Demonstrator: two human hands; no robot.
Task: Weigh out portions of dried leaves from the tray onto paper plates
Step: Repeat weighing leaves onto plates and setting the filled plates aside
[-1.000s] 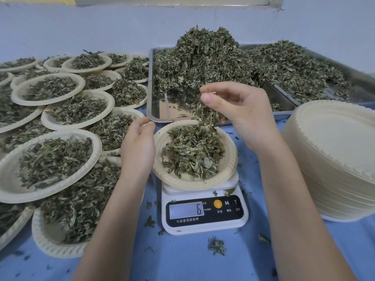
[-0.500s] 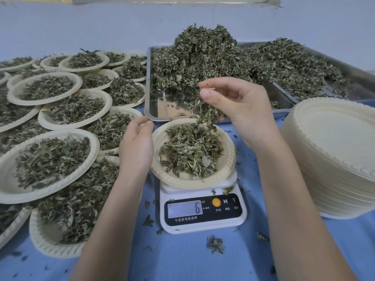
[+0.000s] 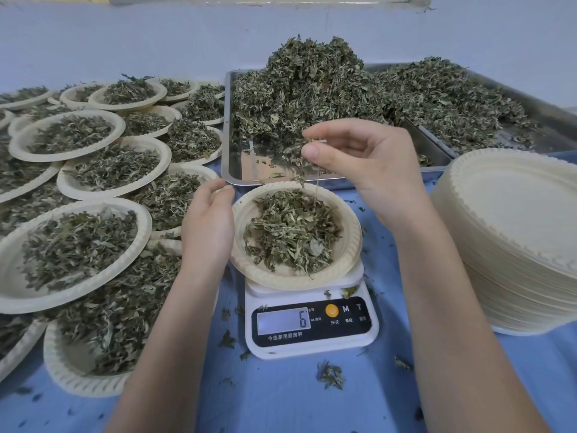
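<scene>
Dried leaves [image 3: 293, 232] fill the paper plate [image 3: 351, 242] that sits on the kitchen scale [image 3: 312, 323], whose display [image 3: 282, 321] reads 6. Above the plate's far rim, the right hand [image 3: 365, 160] pinches a small tuft of leaves between thumb and forefinger, the other fingers loosely curled, with a few strands trailing down toward the heap. The left hand [image 3: 209, 226] rests with its fingers relaxed against the plate's left edge; whether it bears weight on the rim I cannot tell.

The main risk, as I judge it, is a false reading. If the left hand leans on the rim or props it up, the number on the display will not be the weight of the leaves alone. The plate also overhangs the scale's platform on every side, so a nudge from that hand could tilt it and spill the portion onto the blue desk [image 3: 281, 401], where loose crumbs already lie in front of the scale.

Dropping the whole pinch at once could overshoot the target, since the leaves are light and cling together in clumps. Strands that fall outside the rim would land on the scale's top and count toward the reading.

Beyond the scale, the metal tray [image 3: 237, 170] holds a tall mound that looks loose enough to slide forward. Left of the scale, the filled plates [image 3: 78, 245] overlap closely, so adding another could disturb them.
</scene>
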